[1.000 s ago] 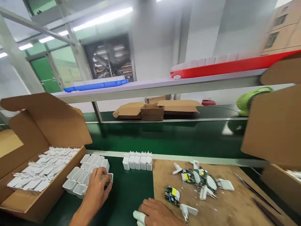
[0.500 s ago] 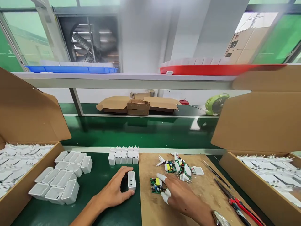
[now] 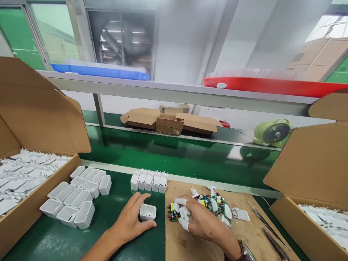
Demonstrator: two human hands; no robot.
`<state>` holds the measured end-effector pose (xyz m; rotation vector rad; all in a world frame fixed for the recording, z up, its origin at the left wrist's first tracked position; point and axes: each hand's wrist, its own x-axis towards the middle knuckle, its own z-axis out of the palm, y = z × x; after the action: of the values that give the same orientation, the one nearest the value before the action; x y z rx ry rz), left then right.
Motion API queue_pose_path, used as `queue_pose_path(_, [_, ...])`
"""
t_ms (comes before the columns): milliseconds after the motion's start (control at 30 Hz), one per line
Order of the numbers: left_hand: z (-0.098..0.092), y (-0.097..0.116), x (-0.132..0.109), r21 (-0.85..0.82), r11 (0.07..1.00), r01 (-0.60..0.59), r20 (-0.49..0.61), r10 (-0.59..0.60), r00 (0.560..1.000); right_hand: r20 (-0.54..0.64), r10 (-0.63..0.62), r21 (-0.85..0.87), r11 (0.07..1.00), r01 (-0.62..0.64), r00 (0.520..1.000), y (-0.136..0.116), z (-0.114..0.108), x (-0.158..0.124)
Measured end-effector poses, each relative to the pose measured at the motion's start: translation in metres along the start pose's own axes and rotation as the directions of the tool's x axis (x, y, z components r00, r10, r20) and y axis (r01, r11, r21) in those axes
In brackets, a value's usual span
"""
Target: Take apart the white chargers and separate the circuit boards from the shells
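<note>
My left hand (image 3: 130,217) curls around a small white open-topped plastic case (image 3: 148,212) on the green mat, with thumb and forefinger on either side of it. The inside of the case faces up towards me. On the brown board, my right hand (image 3: 199,219), with white finger cots on its fingertips, closes on a small green circuit board (image 3: 172,212) with a yellow part. The fingers hide most of this board. Just behind that hand lies a pile of circuit boards and white plug pieces (image 3: 214,204).
White cases (image 3: 72,195) stand grouped at left, with a row of plug-topped pieces (image 3: 149,181) farther back. Open cartons of white parts flank me, left (image 3: 66,168) and right (image 3: 312,221). Tweezers (image 3: 268,223) and dark-jawed pliers (image 3: 274,243) lie right. A shelf (image 3: 174,92) spans above.
The white case has turned from lengthwise to crosswise by my left hand. My right fingers have closed further over the circuit board. The camera view has tilted and shifted.
</note>
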<state>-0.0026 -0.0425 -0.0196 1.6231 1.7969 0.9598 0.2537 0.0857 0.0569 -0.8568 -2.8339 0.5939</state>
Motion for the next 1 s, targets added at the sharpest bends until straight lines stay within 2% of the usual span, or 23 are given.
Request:
queue_pose_path(133, [-0.003, 0.002, -0.001, -0.016, 0.997, 0.08, 0.047, -0.079, 0.996, -0.045, 0.074, 0.143, 0.987, -0.067, 0.996, 0.026, 0.014, -0.01])
queue_pose_path(267, [-0.01, -0.002, -0.002, -0.136, 0.991, 0.019, 0.158, 0.003, 0.987, -0.11, 0.069, 0.16, 0.986, -0.05, 0.992, 0.043, 0.031, -0.019])
queue_pose_path(367, [-0.012, -0.005, -0.001, -0.171, 0.985, 0.033, 0.228, 0.007, 0.974, -0.196, 0.028, 0.122, 0.992, -0.004, 0.98, 0.04, 0.036, -0.02])
queue_pose_path(433, [-0.009, -0.006, 0.002, -0.152, 0.987, 0.051, 0.201, -0.02, 0.979, -0.28, -0.012, 0.13, 0.99, 0.05, 0.96, 0.032, 0.038, -0.018])
queue_pose_path(500, [-0.004, -0.008, 0.003, -0.12, 0.993, 0.002, 0.111, 0.012, 0.994, -0.388, -0.059, 0.159, 0.979, 0.13, 0.92, 0.02, 0.041, -0.016])
queue_pose_path(567, [0.002, -0.009, 0.004, -0.084, 0.99, -0.109, 0.013, 0.111, 0.994, -0.484, -0.108, 0.185, 0.957, 0.222, 0.869, 0.005, 0.046, -0.014])
queue_pose_path(667, [0.01, -0.01, 0.003, -0.052, 0.968, -0.247, -0.059, 0.244, 0.968, -0.557, -0.196, 0.163, 0.927, 0.337, 0.807, -0.016, 0.053, -0.012])
queue_pose_path(733, [0.013, -0.011, 0.002, -0.057, 0.962, -0.269, -0.069, 0.265, 0.962, -0.565, -0.237, 0.117, 0.925, 0.362, 0.79, -0.027, 0.056, -0.012])
queue_pose_path(867, [0.014, -0.01, -0.001, -0.13, 0.967, -0.22, -0.026, 0.219, 0.975, -0.559, -0.272, 0.086, 0.921, 0.381, 0.783, -0.034, 0.058, -0.012])
queue_pose_path(1000, [0.007, -0.011, 0.0, -0.167, 0.954, -0.249, 0.006, 0.254, 0.967, -0.645, -0.24, 0.059, 0.931, 0.36, 0.726, -0.029, 0.058, -0.011])
